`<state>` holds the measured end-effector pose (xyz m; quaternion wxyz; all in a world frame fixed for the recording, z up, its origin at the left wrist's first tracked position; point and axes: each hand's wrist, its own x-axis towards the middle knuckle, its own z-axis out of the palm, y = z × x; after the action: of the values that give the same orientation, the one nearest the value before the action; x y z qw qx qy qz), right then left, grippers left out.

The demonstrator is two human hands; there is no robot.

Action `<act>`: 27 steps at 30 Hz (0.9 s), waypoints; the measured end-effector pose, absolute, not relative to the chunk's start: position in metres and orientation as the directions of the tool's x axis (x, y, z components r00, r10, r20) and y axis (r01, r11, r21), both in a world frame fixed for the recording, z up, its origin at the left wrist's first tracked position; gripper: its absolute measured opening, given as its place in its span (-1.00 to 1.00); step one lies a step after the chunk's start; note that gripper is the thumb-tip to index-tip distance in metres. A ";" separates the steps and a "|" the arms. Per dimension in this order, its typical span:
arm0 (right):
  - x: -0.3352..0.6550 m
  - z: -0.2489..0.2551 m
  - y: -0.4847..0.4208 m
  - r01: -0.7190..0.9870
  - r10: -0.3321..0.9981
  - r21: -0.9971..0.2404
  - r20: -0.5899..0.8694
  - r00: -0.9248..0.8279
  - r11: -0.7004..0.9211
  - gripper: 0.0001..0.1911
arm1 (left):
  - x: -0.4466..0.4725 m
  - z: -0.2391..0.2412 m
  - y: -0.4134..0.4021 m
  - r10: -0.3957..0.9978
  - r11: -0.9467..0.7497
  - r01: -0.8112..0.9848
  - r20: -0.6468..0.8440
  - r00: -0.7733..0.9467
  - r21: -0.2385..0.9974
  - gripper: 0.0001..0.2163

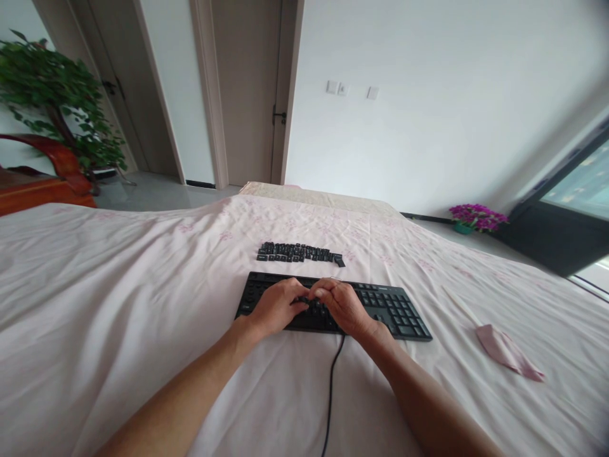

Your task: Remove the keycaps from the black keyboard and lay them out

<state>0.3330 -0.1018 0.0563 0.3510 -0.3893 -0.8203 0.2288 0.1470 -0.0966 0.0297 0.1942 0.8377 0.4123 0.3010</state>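
Note:
A black computer keyboard (394, 311) lies on the bedsheet in front of me. Part of its left side shows bare key sockets, while keycaps sit on its right side. My left hand (280, 303) rests over the middle-left of the board, thumb and fingers pinched together low over the keys. Close against it, my right hand (341, 304) is bent with its fingertips pressed together over the same spot. Whatever is between the fingers is too small and covered to make out. Beyond the keyboard, several loose black keycaps (295, 252) are laid out in rows.
A black cable (332, 387) runs from the keyboard toward me. On the right of the pale floral sheet (190, 285) lies a pink cloth (509, 352). Farther off are a wooden armchair (52, 165), a leafy plant (57, 95), doors and a pot of magenta flowers (478, 217).

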 end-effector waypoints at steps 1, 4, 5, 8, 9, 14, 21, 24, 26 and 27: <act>0.333 0.056 -0.102 0.469 0.792 -0.648 0.403 -0.458 0.600 -0.73 | 0.149 0.029 -0.096 0.807 -0.585 0.576 0.337 0.485 0.571 -0.86; 0.332 0.054 -0.101 0.450 0.770 -0.637 0.412 -0.488 0.626 -0.71 | 0.154 0.027 -0.092 0.814 -0.571 0.580 0.311 0.490 0.580 -0.94; 0.332 0.053 -0.101 0.448 0.764 -0.631 0.417 -0.492 0.633 -0.70 | 0.156 0.027 -0.091 0.817 -0.566 0.579 0.305 0.489 0.588 -0.95; 0.332 0.048 -0.100 0.455 0.756 -0.610 0.447 -0.478 0.649 -0.64 | 0.159 0.025 -0.089 0.812 -0.571 0.553 0.319 0.489 0.606 -0.89; 0.332 0.045 -0.100 0.458 0.756 -0.605 0.462 -0.463 0.651 -0.63 | 0.160 0.024 -0.089 0.803 -0.582 0.536 0.333 0.494 0.612 -0.86; 0.332 0.034 -0.101 0.397 0.753 -0.640 0.559 -0.347 0.658 -0.63 | 0.163 0.022 -0.092 0.768 -0.618 0.431 0.387 0.510 0.658 -0.81; 0.332 0.037 -0.103 0.398 0.707 -0.588 0.633 -0.315 0.704 -0.68 | 0.160 0.024 -0.091 0.822 -0.528 0.386 0.343 0.454 0.756 -0.92; 0.333 0.043 -0.105 0.479 0.686 -0.517 0.664 -0.298 0.709 -0.69 | 0.160 0.022 -0.088 0.853 -0.457 0.312 0.311 0.418 0.833 -0.74; 0.334 0.048 -0.106 0.540 0.674 -0.464 0.678 -0.295 0.703 -0.72 | 0.159 0.018 -0.085 0.886 -0.391 0.270 0.280 0.369 0.880 -0.63; 0.335 0.050 -0.106 0.567 0.672 -0.439 0.677 -0.301 0.696 -0.73 | 0.159 0.017 -0.084 0.903 -0.356 0.250 0.261 0.342 0.901 -0.58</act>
<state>0.3348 -0.1056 0.0501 0.4487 -0.3852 -0.8043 0.0583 0.1589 -0.0837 0.0167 0.3999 0.7150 0.4029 0.4081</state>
